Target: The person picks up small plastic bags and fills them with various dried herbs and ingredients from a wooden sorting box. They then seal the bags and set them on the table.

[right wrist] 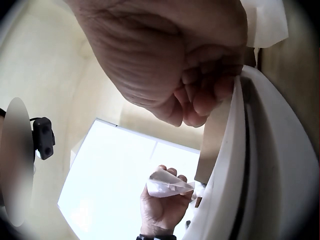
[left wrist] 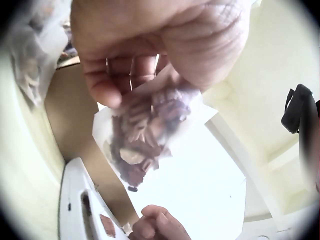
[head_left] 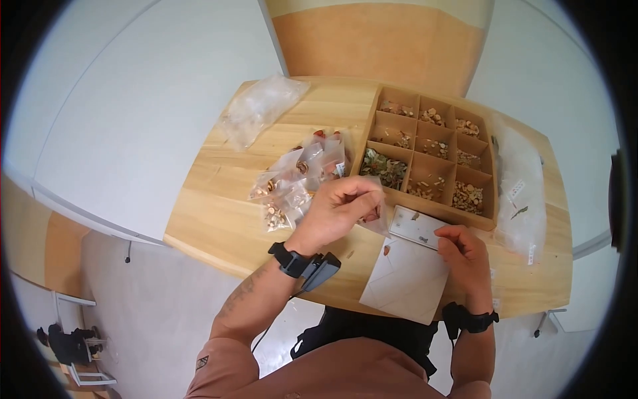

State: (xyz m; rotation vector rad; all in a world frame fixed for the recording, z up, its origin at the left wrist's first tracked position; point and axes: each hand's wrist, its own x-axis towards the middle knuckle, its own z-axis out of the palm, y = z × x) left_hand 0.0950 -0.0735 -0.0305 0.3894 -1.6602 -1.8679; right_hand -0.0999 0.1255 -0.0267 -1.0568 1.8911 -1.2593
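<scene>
My left hand grips the top of a small clear plastic bag that hangs below the fingers. Dried brown, reddish and pale pieces show through its film. To its right, my right hand is at the right end of a white rectangular device, fingers loosely curled, with nothing seen in them. A few small scraps lie on the device. A white sheet extends from the device toward the table's front edge, with a reddish-brown piece on it.
A divided brown box behind the device holds dried leaves, slices and bits in its compartments. Several filled small bags lie in a pile left of it. One large clear bag lies at the back left, another on the right.
</scene>
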